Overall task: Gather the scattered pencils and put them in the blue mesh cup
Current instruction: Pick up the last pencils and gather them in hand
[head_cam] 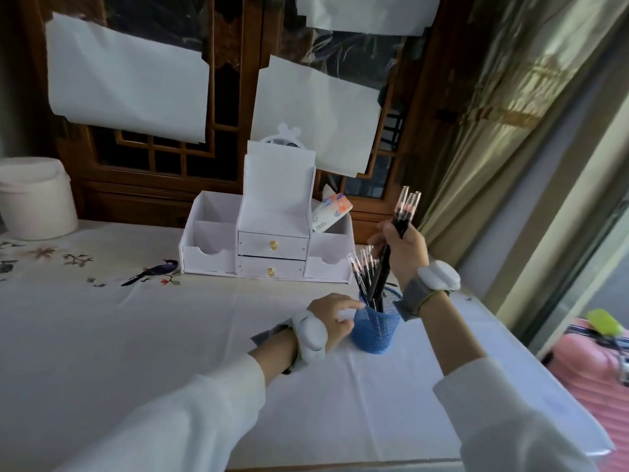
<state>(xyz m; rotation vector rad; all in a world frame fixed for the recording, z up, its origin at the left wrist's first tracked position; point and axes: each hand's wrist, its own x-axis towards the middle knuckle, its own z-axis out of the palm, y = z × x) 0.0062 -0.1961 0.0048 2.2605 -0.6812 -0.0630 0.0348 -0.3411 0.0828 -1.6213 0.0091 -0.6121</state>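
The blue mesh cup (374,330) stands upright on the white tablecloth, right of centre. Several black pencils with clear pink ends (361,271) lean inside it. My right hand (403,252) grips a bundle of black pencils (391,248) above the cup, their lower tips reaching into its mouth and their clear ends pointing up. My left hand (335,318) rests against the cup's left side, with fingers touching the rim. Both wrists wear white bands.
A white desk organiser (269,240) with two small drawers stands behind the cup, a small packet (332,209) leaning in its right bin. A white bucket (34,199) sits at far left. The table's right edge (531,356) is near; a pink suitcase (599,366) stands beyond it.
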